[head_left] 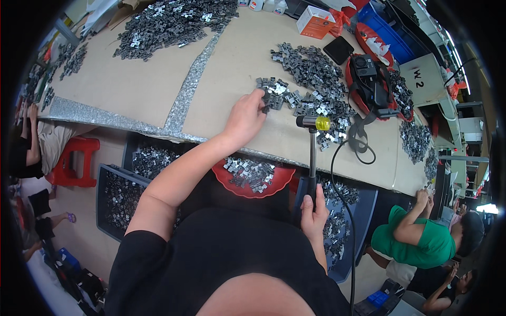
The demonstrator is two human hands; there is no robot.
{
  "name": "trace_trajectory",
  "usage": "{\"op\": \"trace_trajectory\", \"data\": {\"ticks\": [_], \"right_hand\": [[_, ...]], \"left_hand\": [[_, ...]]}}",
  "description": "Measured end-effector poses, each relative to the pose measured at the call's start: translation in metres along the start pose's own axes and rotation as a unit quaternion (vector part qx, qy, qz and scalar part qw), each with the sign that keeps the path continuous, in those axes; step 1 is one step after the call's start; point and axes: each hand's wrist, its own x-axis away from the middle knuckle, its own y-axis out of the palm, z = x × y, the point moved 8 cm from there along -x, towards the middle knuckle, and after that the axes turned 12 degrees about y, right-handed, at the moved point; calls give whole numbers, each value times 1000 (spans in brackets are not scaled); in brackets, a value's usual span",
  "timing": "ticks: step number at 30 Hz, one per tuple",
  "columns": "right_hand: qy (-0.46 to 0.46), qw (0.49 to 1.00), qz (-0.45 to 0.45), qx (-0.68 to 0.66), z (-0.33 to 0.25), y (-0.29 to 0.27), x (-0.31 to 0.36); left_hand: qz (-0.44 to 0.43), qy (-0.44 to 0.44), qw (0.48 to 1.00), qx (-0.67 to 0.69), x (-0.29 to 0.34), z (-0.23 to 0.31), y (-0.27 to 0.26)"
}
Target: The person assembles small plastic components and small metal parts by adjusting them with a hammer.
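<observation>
I have the right hand [315,217] clasping the hammer [312,152], its head over the table [219,89]. Farther left, the left hand [246,118] touches metal parts [275,94]; whether it pinches one, I can't tell. I'd tease parts out singly, hammer held clear.

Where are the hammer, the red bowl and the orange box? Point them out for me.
Hammer [312,157]: head view, on the metal shaft.
Red bowl [285,177]: head view, on its bare right side.
Orange box [319,27]: head view, on its orange side.
</observation>
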Motion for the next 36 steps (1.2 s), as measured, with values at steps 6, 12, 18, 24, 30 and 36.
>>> {"op": "trace_trajectory", "data": {"ticks": [6, 12, 18, 24, 30, 36], "right_hand": [[23, 1000, -5, -12, 8, -1, 1], [37, 999, -8, -26, 8, 0, 1], [16, 1000, -3, -6, 7, 1, 2], [74, 997, -15, -23, 6, 0, 0], [37, 999, 1, -6, 8, -2, 4], [31, 999, 3, 35, 2, -6, 5]], "left_hand": [[1, 94, 995, -33, 12, 10, -4], [-13, 110, 989, -99, -6, 14, -1], [-52, 114, 985, -115, 6, 25, 0], [-47, 196, 967, -154, -18, 40, 6], [-80, 236, 950, -190, -9, 45, 15], [-38, 342, 918, -199, 35, 74, 16]]}}
